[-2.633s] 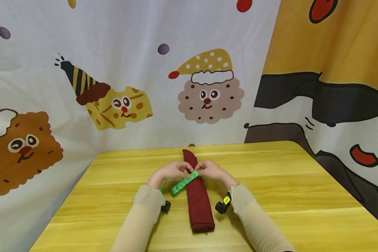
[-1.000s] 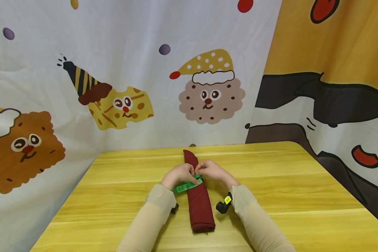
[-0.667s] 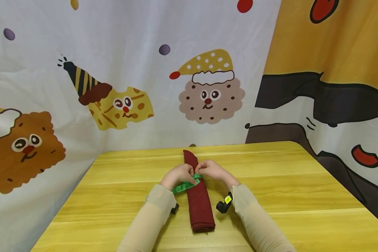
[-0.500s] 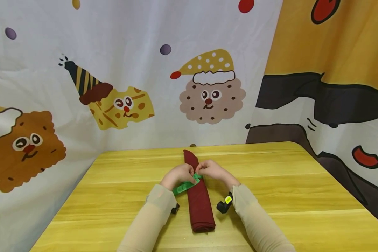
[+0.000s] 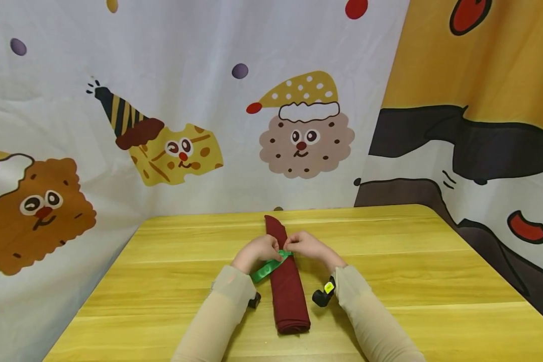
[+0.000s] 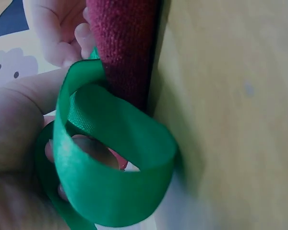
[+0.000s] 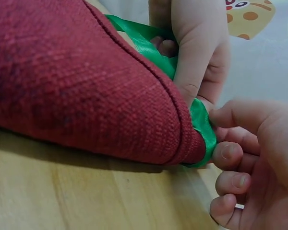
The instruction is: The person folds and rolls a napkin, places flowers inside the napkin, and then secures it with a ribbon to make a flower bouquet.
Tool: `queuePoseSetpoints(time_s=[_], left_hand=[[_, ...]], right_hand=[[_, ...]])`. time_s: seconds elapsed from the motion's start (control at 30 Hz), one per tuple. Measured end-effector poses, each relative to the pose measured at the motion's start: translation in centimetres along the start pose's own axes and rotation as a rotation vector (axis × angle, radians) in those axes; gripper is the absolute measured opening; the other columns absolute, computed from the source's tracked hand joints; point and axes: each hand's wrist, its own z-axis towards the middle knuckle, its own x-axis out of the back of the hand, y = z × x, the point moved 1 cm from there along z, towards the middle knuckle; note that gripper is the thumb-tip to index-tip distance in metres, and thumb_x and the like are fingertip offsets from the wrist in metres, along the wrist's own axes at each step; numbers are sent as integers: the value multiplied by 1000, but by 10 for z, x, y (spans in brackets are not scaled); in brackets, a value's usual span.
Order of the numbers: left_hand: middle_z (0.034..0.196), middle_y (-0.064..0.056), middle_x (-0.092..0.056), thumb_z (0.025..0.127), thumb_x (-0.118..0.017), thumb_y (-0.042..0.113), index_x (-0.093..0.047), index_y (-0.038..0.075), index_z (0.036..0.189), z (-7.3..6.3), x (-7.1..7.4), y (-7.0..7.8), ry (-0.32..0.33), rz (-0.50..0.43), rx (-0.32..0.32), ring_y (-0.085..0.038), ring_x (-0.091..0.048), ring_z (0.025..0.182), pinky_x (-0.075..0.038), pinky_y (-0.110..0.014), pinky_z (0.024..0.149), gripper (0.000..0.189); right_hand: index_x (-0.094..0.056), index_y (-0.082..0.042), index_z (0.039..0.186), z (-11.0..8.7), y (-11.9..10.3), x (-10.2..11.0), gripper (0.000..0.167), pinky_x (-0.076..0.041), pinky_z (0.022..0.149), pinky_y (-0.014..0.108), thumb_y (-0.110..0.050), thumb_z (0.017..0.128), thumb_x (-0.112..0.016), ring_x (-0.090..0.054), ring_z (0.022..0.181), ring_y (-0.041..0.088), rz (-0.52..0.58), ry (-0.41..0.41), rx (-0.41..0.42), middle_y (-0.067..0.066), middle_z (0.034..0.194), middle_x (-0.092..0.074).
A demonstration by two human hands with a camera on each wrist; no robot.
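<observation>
A dark red rolled cloth [image 5: 290, 294] lies lengthwise on the table, with a green satin ribbon [image 5: 266, 270] round its upper part. On the cloth's left side my left hand [image 5: 259, 250] pinches the ribbon between thumb and fingers. In the left wrist view a wide loop of ribbon [image 6: 117, 194] hangs below that hand. At the right edge of the cloth my right hand [image 5: 308, 246] pinches the ribbon with thumb and curled fingers. The right wrist view shows the ribbon band [image 7: 206, 134] bent round the cloth there. The fingers partly hide where the ribbon crosses.
A yellow wood-grain table [image 5: 389, 281] is under the cloth. Behind it hangs a white curtain [image 5: 185, 60] printed with cartoon biscuits and cheese. Small black cameras, such as the right one [image 5: 323, 296], sit at both wrists.
The left hand has moved slightly right and turned over the cloth. The ribbon, earlier a straight strip slanting across the roll, now lies round it with a loose length to the left.
</observation>
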Motion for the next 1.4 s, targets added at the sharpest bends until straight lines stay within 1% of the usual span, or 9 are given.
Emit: queuePoseSetpoints(time_s=[0.13, 0.33, 0.6, 0.73, 0.87, 0.93, 1.13, 1.33, 1.4], left_hand=[[51, 4, -23, 87, -72, 14, -35, 14, 55, 0, 0, 1, 13, 18, 0, -11, -19, 45, -23, -26, 47, 49], [50, 4, -23, 88, -71, 18, -34, 15, 53, -1, 3, 3, 16, 2, 31, -11, -18, 45, -23, -25, 46, 51], [53, 4, -30, 84, -76, 16, -41, 14, 58, -6, 7, 1, -24, -7, -37, -11, -26, 48, -29, -25, 49, 44], [57, 3, -35, 82, -78, 16, -47, 12, 64, -7, 9, -1, -43, 13, -45, -12, -32, 52, -31, -26, 52, 36], [55, 3, -31, 83, -77, 16, -43, 12, 61, -5, 9, 0, -55, 18, -30, -12, -28, 50, -29, -26, 50, 41], [53, 4, -29, 84, -77, 16, -40, 13, 58, -4, 8, 0, -56, 22, -28, -11, -26, 48, -28, -26, 49, 45], [50, 5, -29, 84, -76, 17, -40, 15, 54, -3, 6, 3, -46, 47, -23, -10, -26, 45, -28, -25, 47, 47], [50, 4, -31, 85, -76, 19, -44, 15, 55, -4, 6, 4, -37, 66, -2, -10, -27, 45, -29, -26, 48, 44], [50, 4, -31, 85, -76, 19, -45, 15, 55, -3, 6, 4, -40, 63, 0, -11, -27, 45, -29, -26, 48, 43]], right_hand=[[-68, 0, 99, 1, -1, -2, 18, -42, 74, 30, -9, 94, -55, -51, 81, 15, 9, 21, -11, 5, 93, -65], [-68, 0, 92, 2, -2, -3, 10, -38, 65, 28, -9, 90, -63, -44, 68, 13, -6, 15, -19, 2, 82, -62], [-70, -2, 88, 5, 0, -5, 5, -36, 60, 28, -7, 88, -67, -41, 62, 12, -52, 3, -29, 0, 75, -62], [-69, -4, 87, 4, 0, -4, 11, -34, 60, 27, -12, 92, -64, -39, 61, 12, -64, 13, -37, -2, 74, -59], [-64, -3, 77, 4, 2, -2, 29, -29, 53, 27, -24, 97, -59, -32, 53, 11, -66, 75, -76, -4, 61, -43], [-63, -3, 75, 4, 3, -2, 32, -27, 51, 27, -26, 97, -60, -29, 51, 11, -60, 105, -97, -3, 59, -39], [-70, -4, 89, 5, 7, -4, 8, -37, 59, 25, -11, 89, -66, -42, 60, 11, -20, 113, -104, -2, 72, -60], [-72, -3, 104, 5, 6, -5, 18, -32, 54, 25, -7, 87, -68, -33, 52, 11, -17, 80, -88, 2, 60, -50], [-72, -3, 105, 5, 4, -5, 19, -34, 56, 26, -7, 87, -68, -35, 54, 11, -30, 68, -73, 0, 65, -55]])
